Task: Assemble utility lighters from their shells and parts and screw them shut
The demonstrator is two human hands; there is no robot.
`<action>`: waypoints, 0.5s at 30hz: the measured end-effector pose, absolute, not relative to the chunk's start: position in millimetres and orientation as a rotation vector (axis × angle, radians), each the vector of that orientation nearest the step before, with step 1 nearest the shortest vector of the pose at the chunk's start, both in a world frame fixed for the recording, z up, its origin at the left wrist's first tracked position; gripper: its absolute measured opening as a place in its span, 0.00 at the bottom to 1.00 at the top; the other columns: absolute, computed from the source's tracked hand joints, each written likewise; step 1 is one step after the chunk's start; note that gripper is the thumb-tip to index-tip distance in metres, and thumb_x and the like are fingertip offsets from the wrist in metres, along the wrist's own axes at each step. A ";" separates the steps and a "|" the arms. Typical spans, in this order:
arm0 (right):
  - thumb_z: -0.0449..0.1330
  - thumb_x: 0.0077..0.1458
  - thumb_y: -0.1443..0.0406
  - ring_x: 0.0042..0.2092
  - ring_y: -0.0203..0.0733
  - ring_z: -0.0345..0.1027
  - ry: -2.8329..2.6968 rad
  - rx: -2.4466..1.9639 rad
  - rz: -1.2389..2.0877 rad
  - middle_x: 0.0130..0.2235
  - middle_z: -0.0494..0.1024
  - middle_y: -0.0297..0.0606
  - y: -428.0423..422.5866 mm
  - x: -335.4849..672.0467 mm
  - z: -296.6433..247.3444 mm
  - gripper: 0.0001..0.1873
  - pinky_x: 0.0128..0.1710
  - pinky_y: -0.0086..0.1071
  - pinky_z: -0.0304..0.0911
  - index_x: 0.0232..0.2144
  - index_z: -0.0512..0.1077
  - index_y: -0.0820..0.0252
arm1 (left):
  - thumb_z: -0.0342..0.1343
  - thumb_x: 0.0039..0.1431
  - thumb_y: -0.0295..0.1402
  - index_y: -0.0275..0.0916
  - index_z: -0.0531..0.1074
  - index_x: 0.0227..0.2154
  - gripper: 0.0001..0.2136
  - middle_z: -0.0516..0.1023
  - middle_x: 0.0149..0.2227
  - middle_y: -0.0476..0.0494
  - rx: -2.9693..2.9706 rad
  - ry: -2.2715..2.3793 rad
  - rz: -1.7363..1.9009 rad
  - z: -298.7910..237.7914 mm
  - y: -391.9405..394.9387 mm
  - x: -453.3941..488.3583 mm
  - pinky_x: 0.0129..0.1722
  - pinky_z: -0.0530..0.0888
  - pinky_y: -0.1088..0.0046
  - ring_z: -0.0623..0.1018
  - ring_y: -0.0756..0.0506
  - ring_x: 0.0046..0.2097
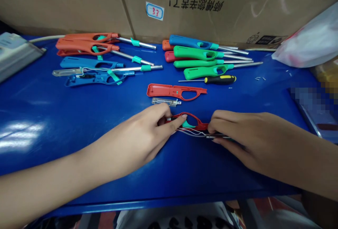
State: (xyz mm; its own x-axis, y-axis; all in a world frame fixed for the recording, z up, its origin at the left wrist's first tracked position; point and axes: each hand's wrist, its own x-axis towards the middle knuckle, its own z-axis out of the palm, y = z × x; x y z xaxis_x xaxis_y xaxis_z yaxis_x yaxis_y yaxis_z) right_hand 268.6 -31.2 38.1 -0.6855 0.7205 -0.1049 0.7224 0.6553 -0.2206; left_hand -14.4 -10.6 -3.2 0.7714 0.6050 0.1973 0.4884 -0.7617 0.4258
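Note:
In front of me lies a red lighter shell half (202,126) with a teal trigger (188,125) in its loop. My left hand (151,130) is closed on the shell's left part, one fingertip at the trigger. White wires (194,131) run from there to a metal tube (215,136), which my right hand (239,132) pinches beside the shell's right end. That hand hides most of the tube. Just beyond my left hand sits a clear fuel tank (165,101). Behind it lies the other red shell half (165,90), inner side up.
Orange lighters (79,44) and opened blue lighter parts (92,62) lie back left. Green lighters (195,53), a blue lighter (190,40) and a screwdriver (220,80) are back right. Small metal pins (260,78) lie near a plastic bag (308,39). A carton (79,7) stands behind.

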 end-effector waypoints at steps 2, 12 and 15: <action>0.56 0.67 0.63 0.32 0.39 0.71 2.803 1.279 -0.487 0.38 0.77 0.32 -30.0 266.9 38.4 0.04 0.30 0.35 0.55 0.41 0.71 0.53 | 0.47 0.74 0.32 0.37 0.71 0.61 0.18 0.71 0.44 0.36 2.618 0.835 0.461 -3.2 -10.8 -14.2 0.40 0.77 0.66 0.75 0.45 0.40; 0.60 0.65 0.62 0.37 0.39 0.71 2.786 1.495 -0.725 0.36 0.77 0.32 -25.7 247.0 34.2 0.04 0.33 0.32 0.59 0.38 0.74 0.54 | 0.47 0.74 0.32 0.35 0.72 0.58 0.16 0.72 0.43 0.37 2.630 0.839 0.465 -1.8 -10.5 -12.0 0.38 0.76 0.70 0.75 0.46 0.39; 0.58 0.65 0.67 0.38 0.38 0.72 2.811 1.483 -0.790 0.39 0.78 0.34 -24.2 244.9 33.2 0.06 0.37 0.32 0.63 0.38 0.76 0.55 | 0.47 0.74 0.32 0.35 0.74 0.56 0.16 0.72 0.42 0.38 2.624 0.831 0.476 -0.9 -11.0 -11.6 0.36 0.75 0.71 0.74 0.47 0.38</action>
